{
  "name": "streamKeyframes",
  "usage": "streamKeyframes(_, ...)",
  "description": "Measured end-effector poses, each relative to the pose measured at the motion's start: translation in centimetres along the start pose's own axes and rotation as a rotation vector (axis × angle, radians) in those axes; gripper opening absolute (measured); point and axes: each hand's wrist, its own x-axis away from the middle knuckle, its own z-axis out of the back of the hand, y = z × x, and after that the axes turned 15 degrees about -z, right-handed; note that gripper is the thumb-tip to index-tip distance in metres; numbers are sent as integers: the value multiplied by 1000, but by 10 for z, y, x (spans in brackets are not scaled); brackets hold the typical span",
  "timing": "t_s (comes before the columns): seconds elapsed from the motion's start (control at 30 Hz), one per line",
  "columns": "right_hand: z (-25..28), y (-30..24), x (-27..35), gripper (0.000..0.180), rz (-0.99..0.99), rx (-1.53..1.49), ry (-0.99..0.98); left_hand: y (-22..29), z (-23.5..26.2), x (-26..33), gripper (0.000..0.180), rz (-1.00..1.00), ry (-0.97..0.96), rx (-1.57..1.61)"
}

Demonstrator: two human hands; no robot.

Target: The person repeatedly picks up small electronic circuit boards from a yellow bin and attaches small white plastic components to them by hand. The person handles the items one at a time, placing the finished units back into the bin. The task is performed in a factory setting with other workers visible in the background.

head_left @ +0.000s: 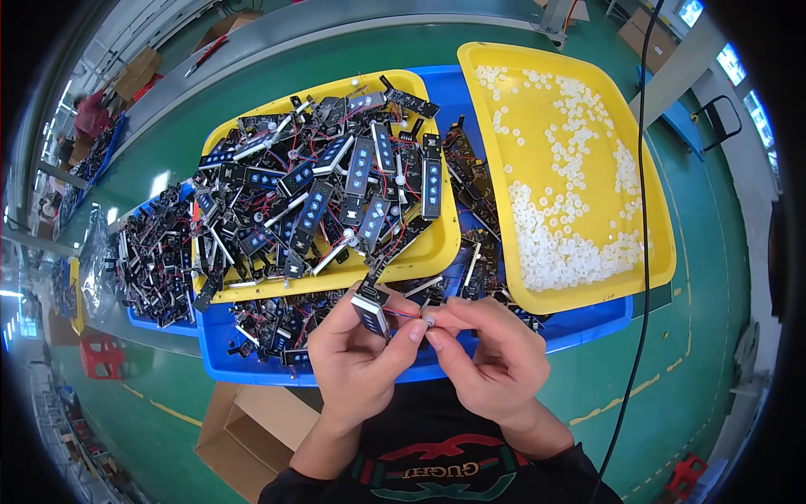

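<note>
- Black board (370, 316) sits gripped in the left hand (357, 361); thin wires (404, 313) run right from it to a small pale piece (428, 321) at the fingertips.
- Right hand (501, 357): thumb and forefinger pinched together on that piece; best to hold it steady and leave the wires slack.
- Beyond the fingers, a yellow tray (420, 267) bears heaped boards (359, 165); farther right, a second tray (525, 155) holds white caps (554, 262).
- Black cable (644, 210) hangs right of the fingers, across that tray's right side, and could snag a reach.

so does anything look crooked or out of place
The yellow tray of white pieces sits askew across the blue bin, out of line with it, its right side apparently jutting past the edge.
</note>
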Motion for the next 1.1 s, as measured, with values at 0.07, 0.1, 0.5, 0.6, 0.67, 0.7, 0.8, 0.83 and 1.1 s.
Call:
streamKeyframes(0.07,-1,1,2,34,64,37,39,-2,-4,2,20,-62,-9,-54)
streamKeyframes(0.1,0,0,1,33,85,53,44,-3,-3,2,20,-90,-24,-79)
streamKeyframes(0.5,52,-24,-25,30,262,675,21,39,30,-8,17,31,76,-263)
streamKeyframes(0.6,92,-20,-42,27,144,995,140,62,65,-20,21,30,134,-487)
streamKeyframes(0.67,107,-20,-45,28,53,1122,147,65,90,-29,23,-123,66,-884)
streamKeyframes(0.7,110,-23,-46,29,28,1121,125,68,98,-36,24,-257,-30,-1189)
streamKeyframes(0.8,108,-23,-47,31,-19,1122,78,77,112,-50,28,-365,-171,-1418)
streamKeyframes(0.83,108,-23,-47,31,-33,1120,65,78,117,-57,29,-422,-258,-1509)
streamKeyframes(1.1,114,-26,-52,21,-113,1046,3,83,105,-160,24,-504,-257,-1406)
